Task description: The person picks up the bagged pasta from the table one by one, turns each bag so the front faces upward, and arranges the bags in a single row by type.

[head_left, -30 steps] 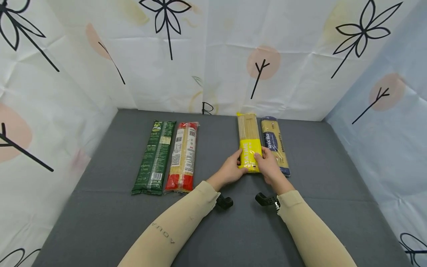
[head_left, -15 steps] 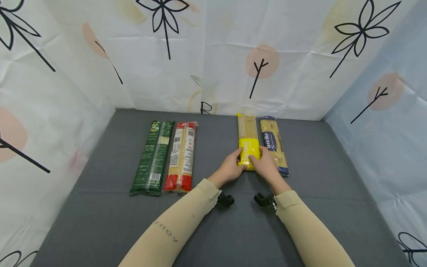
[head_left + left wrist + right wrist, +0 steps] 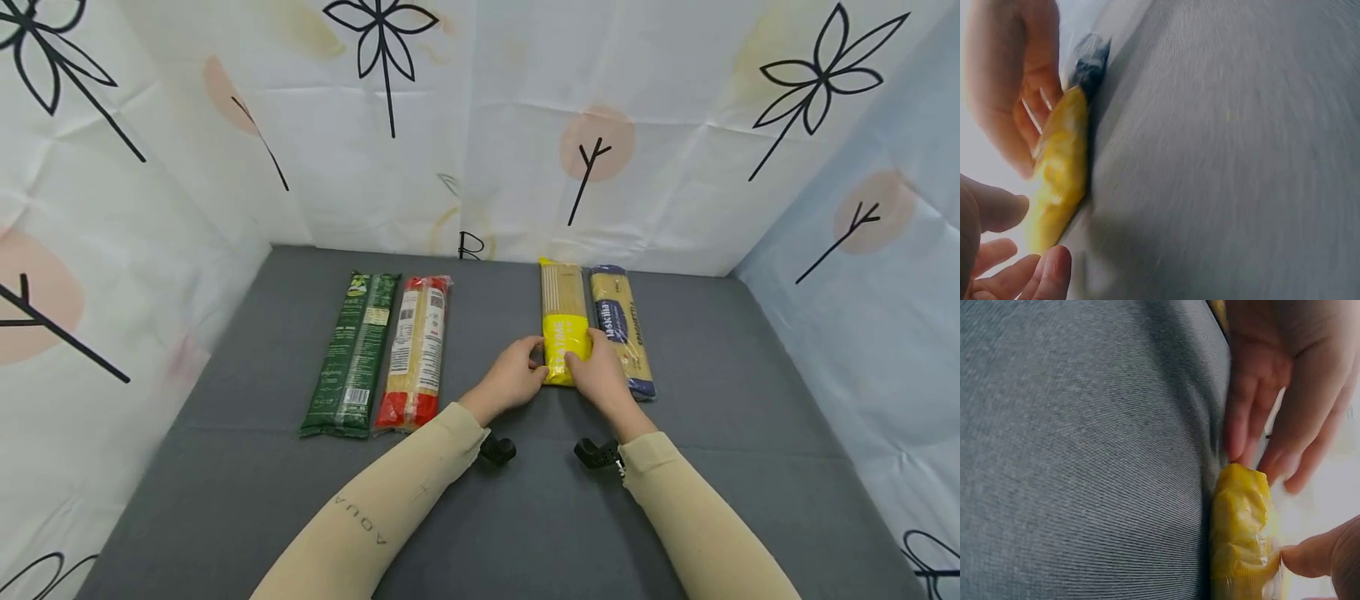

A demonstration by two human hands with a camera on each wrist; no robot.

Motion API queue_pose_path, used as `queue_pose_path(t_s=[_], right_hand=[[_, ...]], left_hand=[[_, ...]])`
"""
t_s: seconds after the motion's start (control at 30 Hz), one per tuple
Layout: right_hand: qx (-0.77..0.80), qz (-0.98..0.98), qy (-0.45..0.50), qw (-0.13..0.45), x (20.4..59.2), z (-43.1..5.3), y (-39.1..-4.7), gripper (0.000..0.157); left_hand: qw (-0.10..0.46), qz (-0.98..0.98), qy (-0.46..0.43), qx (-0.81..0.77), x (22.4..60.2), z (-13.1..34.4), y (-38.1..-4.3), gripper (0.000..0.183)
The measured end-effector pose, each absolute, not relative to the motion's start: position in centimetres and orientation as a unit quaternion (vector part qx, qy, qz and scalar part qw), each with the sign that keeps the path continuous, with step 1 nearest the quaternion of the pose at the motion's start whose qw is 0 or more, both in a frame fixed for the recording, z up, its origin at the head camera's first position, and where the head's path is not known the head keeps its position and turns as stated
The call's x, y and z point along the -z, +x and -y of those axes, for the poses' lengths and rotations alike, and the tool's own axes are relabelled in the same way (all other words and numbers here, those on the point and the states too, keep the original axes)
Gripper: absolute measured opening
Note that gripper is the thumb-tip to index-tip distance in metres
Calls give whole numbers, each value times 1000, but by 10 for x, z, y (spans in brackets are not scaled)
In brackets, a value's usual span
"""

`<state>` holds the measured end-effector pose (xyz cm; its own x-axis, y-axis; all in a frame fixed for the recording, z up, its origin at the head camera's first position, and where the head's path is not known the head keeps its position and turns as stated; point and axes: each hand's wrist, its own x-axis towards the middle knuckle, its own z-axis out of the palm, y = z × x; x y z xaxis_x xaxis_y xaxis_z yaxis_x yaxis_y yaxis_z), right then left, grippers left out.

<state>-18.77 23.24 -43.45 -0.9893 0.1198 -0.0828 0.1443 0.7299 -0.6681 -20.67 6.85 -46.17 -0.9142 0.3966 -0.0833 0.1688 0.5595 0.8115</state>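
Observation:
A yellow packet of spaghetti [image 3: 562, 292] lies flat toward the back right of the grey table. My right hand [image 3: 602, 379] holds its near end, thumb on top and fingers along the right side. At the left edge, my left hand [image 3: 507, 379] has its fingers loosely bent, with the fingertips right beside the wrapper. The left wrist view shows the yellow wrapper [image 3: 1063, 169] between both hands. In the right wrist view, the right thumb [image 3: 1310, 556] meets the packet's top. Just right of it lies a blue-labelled spaghetti packet [image 3: 622, 333], partly covered by the right hand.
On the left side lie a green spaghetti packet [image 3: 352, 354] and a red-ended spaghetti packet [image 3: 415, 350], side by side. The grey table [image 3: 480, 517] ends at patterned white cloth walls [image 3: 510, 167] at the back and sides.
My left hand has eased slightly left, off the yellow packet's edge. The right hand keeps its hold, and the packets lie where they were. The head view has shifted a little.

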Motion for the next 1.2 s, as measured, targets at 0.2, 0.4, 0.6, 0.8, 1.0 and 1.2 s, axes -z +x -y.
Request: queue_pose_path(t_s=[0.2, 0.4, 0.6, 0.8, 1.0, 1.2], right_hand=[[375, -924, 42, -63, 433, -225, -184, 60], [451, -890, 10, -64, 428, -210, -181, 66], [497, -867, -12, -37, 429, -186, -178, 71], [513, -858, -27, -12, 433, -155, -171, 75], [519, -853, -46, 6, 439, -131, -167, 77], [514, -856, -55, 29, 444, -114, -160, 78]], left_hand=[[55, -887, 179, -422, 441, -31, -208, 57], [9, -907, 160, -390, 425, 9, -211, 60], [-6, -916, 124, -381, 421, 44, -215, 65], [-12, -928, 96, -361, 424, 72, -217, 71], [-11, -931, 73, -358, 426, 88, -218, 74], [-17, -937, 52, -345, 429, 100, -217, 76]])
